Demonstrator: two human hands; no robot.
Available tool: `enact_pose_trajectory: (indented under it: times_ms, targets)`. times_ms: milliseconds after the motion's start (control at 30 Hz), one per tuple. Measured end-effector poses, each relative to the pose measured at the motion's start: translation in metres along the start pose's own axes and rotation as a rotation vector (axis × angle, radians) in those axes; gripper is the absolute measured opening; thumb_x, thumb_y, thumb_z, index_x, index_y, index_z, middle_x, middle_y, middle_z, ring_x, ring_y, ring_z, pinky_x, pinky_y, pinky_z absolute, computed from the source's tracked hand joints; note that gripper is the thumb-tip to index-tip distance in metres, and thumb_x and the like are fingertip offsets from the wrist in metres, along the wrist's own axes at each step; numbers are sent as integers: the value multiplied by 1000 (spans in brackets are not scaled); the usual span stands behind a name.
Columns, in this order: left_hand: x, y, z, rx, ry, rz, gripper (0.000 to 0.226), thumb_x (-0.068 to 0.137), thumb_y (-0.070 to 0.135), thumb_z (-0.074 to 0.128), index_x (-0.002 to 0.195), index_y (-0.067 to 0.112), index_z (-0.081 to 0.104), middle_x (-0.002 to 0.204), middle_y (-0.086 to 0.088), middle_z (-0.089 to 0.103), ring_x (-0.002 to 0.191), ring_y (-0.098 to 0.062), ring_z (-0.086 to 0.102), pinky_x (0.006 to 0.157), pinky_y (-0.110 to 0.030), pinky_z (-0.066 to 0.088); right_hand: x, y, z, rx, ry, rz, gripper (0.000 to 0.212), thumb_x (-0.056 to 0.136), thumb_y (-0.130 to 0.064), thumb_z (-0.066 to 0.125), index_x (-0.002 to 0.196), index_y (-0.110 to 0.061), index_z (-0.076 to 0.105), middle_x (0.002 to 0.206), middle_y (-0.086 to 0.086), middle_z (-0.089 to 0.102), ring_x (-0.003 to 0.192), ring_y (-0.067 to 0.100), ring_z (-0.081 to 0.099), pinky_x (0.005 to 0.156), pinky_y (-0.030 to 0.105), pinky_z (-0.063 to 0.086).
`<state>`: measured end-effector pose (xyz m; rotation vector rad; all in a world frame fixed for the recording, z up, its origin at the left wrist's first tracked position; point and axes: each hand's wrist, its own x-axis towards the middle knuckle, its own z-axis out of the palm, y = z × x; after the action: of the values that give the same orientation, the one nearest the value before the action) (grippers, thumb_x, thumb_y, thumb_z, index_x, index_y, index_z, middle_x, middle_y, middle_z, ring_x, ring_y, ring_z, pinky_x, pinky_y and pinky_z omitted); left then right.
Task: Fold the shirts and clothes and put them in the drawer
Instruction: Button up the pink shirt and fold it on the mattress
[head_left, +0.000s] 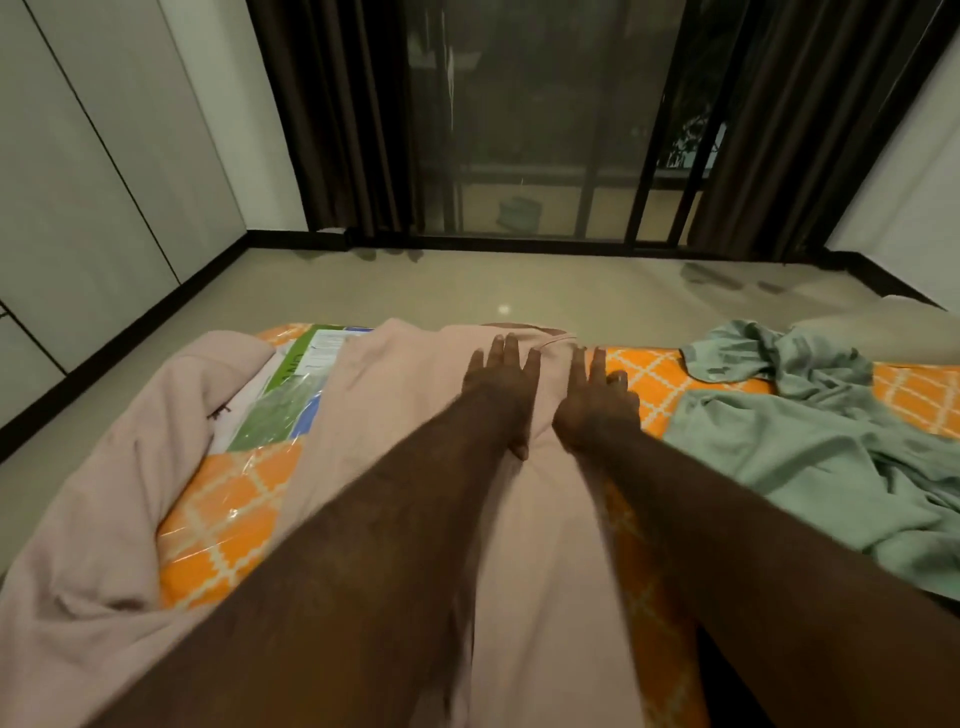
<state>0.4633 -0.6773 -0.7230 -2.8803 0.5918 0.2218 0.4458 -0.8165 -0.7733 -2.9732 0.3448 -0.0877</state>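
While the pink garment (395, 415) drapes off the mattress (228, 514) at left, its near end cut off, the left hand (501, 379) and right hand (592, 400) press flat on it, fingers straight; a green shirt (810, 441) lies crumpled rightward.

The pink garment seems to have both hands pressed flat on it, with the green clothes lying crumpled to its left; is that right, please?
Not quite. Both hands, left hand and right hand, do press flat on the pink garment, but the head view shows the green clothes crumpled to its right.
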Motion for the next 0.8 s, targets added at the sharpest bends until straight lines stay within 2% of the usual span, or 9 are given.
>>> enact_pose_trajectory:
  times_ms: [33,100,167,233,300,367,500,667,800]
  targets:
    - [-18,4,3,-49,34,-13,114,85,43,77,161,13,-2,167,-22,-10,155,-38,-8,125,-54,3,-22,-4,7,27,81,-11,78,85,-23,53,160,-13,30,163,23,29,136,47,45,104,56,43]
    - [-60,9,15,-84,120,-16,63,106,31,42,160,14,15,169,-20,0,156,-35,-1,125,-55,2,-68,-4,14,136,20,2,59,87,-28,45,140,-6,60,142,30,55,120,50,60,97,60,49]
    - [-107,8,34,-94,274,70,50,106,24,32,154,14,37,167,-18,20,155,-33,16,124,-54,10,-110,-6,6,120,62,11,59,96,-38,38,145,-11,55,150,31,47,132,52,50,106,65,40]
    - [-158,1,40,-128,386,80,49,99,26,37,141,15,58,154,-17,46,145,-33,41,118,-52,30,-151,2,-6,18,-171,28,65,104,-51,31,162,-21,24,168,21,17,152,44,21,120,56,20]
    - [-209,-11,41,-168,423,-51,50,103,33,37,149,15,49,157,-17,41,148,-32,35,121,-48,25,-194,10,-24,-3,-304,-13,71,104,-58,33,164,-25,14,169,18,10,155,41,13,122,52,18]
    - [-255,-22,37,-242,298,-212,53,105,44,39,149,15,41,158,-17,37,149,-34,29,121,-47,22,-241,11,-35,8,-353,-59,73,102,-60,39,163,-26,16,168,21,10,154,44,12,122,53,18]
    - [-329,-28,38,-318,281,-300,56,96,58,46,125,11,59,127,-19,57,123,-42,52,100,-52,44,-330,-2,-50,74,-308,-183,71,102,-58,40,161,-23,20,168,16,11,156,39,8,122,55,20]
    - [-400,-16,58,-376,176,-174,53,96,62,48,142,36,51,149,-5,46,139,-27,39,115,-45,31,-392,-33,-62,41,-296,-494,70,102,-55,47,161,-27,23,166,6,21,156,29,13,118,46,29]
    - [-439,-11,65,-363,188,-152,60,88,67,53,141,38,50,151,-3,41,143,-29,32,115,-54,29,-424,-40,-58,31,-350,-464,75,101,-46,52,163,-27,15,169,7,14,156,30,13,120,47,28]
